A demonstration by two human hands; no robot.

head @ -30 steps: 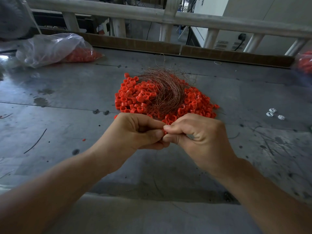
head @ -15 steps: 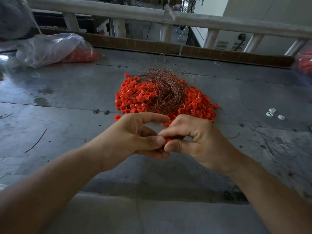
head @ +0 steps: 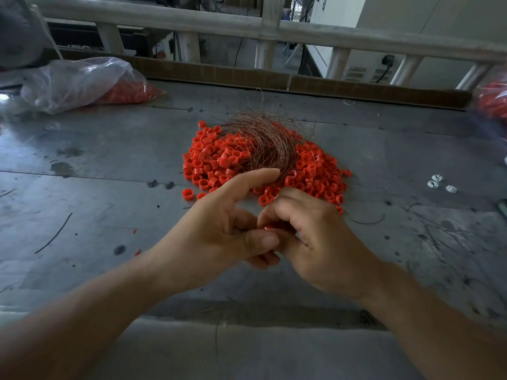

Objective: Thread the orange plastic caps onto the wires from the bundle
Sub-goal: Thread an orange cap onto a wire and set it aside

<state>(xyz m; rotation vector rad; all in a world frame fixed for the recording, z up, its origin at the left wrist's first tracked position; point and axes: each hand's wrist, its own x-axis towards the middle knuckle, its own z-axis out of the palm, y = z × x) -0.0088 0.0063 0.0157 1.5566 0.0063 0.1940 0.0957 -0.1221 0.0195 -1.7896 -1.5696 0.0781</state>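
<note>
A pile of orange plastic caps (head: 216,163) lies in the middle of the grey metal table (head: 109,165). A curved bundle of thin copper wires (head: 270,144) rests on top of the pile. In front of the pile my left hand (head: 216,229) and my right hand (head: 315,237) meet. A single orange cap (head: 270,227) shows between their fingertips, pinched by my right hand's fingers with my left thumb against it. My left index finger is stretched out toward the wire bundle. Any wire between my fingers is too thin to make out.
A clear plastic bag (head: 82,80) with more orange caps lies at the back left. Another bag of caps (head: 493,100) is at the right edge. Three small white pieces (head: 439,183) sit to the right. A cardboard strip (head: 274,78) and a railing (head: 247,26) bound the far side.
Both hands have drawn slightly back toward me from the pile. My left index finger has straightened out, and the cap now shows between the fingertips.
</note>
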